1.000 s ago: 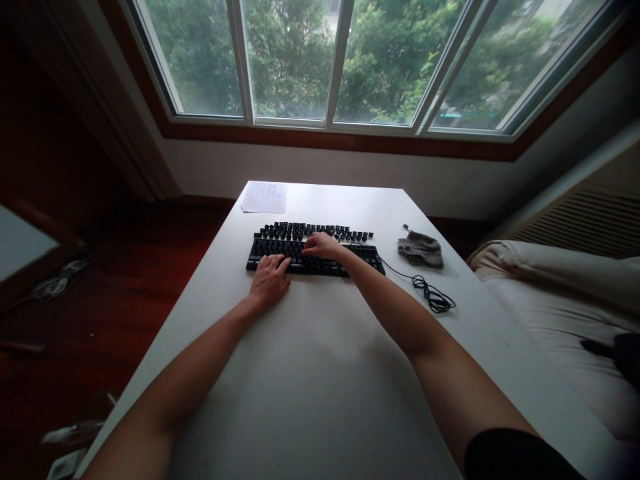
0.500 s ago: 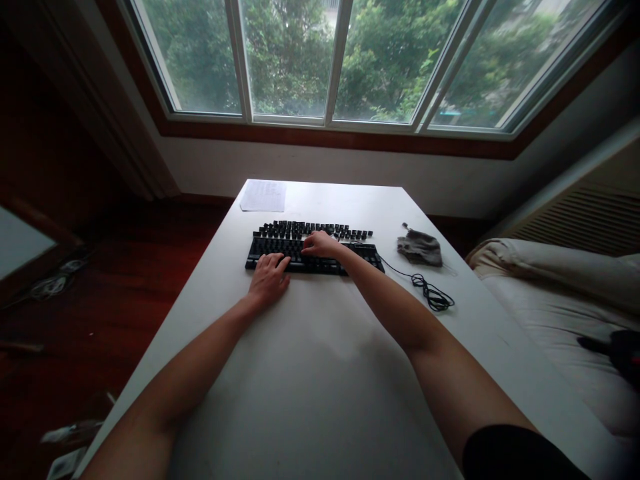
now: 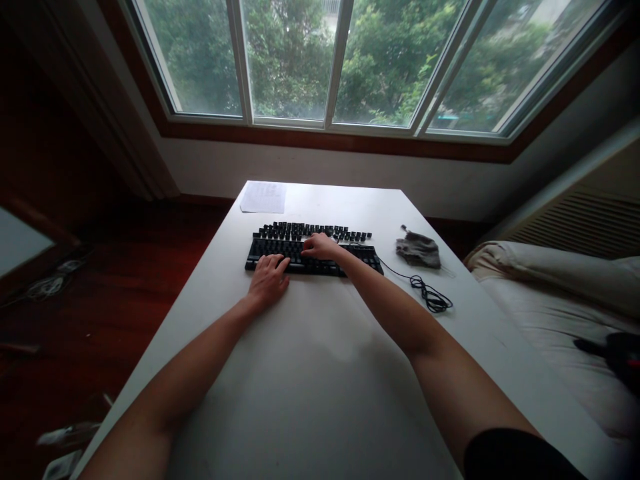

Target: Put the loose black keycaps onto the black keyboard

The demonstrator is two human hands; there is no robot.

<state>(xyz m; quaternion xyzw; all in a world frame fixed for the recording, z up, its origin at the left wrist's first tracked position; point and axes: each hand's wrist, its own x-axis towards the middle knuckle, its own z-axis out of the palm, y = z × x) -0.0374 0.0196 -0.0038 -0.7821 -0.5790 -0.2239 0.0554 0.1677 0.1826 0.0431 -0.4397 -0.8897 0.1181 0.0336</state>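
Almost nothing has moved since half a second ago: on my feed the whole scene sits a hair lower, and both hands keep their poses. The white table fills the middle, and the black keyboard lies crosswise on it, closer to the far edge than to me. The left hand is palm down, fingers loosely spread on the keyboard's near left part; if it pressed unevenly, I think the board could skid. The right hand bends over the middle, fingers curled in (I cannot tell whether they pinch a key). The grey pouch by the right edge and the paper at the far left corner look out of harm's way. The bundled cord near the right edge could catch the right forearm and tug the keyboard. Smallest, the loose keys stand in rows just behind it; a careless knuckle might scatter them.
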